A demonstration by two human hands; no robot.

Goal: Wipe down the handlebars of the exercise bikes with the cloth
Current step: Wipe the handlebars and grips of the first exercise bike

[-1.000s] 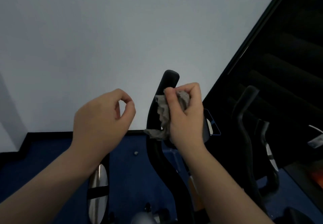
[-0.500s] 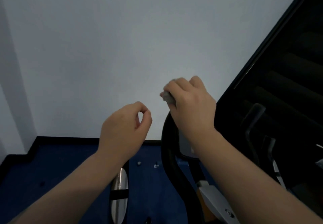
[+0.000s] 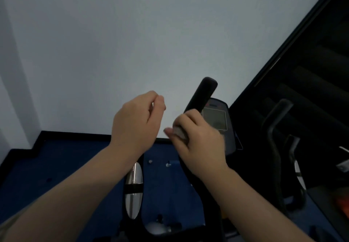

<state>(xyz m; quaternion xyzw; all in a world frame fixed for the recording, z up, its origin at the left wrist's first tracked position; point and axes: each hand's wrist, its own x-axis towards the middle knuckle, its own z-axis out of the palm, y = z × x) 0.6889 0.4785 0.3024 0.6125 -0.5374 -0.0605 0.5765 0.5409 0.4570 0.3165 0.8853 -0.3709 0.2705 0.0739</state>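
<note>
A black padded handlebar [image 3: 203, 94] of the exercise bike rises in the middle of the view, its rounded top end bare. My right hand [image 3: 200, 141] is wrapped around the bar lower down, pressing a grey cloth [image 3: 178, 133] against it; only a small bunched edge of the cloth shows past my fingers. My left hand [image 3: 137, 123] hovers just left of the bar, fingers curled with thumb and forefinger pinched, holding nothing. The bike's console screen [image 3: 217, 118] sits right behind the bar.
A white wall fills the upper view. Blue floor [image 3: 75, 166] lies below with a silver and black bike part [image 3: 134, 190]. A dark mirror or window panel [image 3: 311, 72] on the right shows another black handlebar [image 3: 273, 124].
My right hand with the cloth slid up to cover the bar's top, then back down, so the top end is bare again. My left hand stayed curled beside the bar.
</note>
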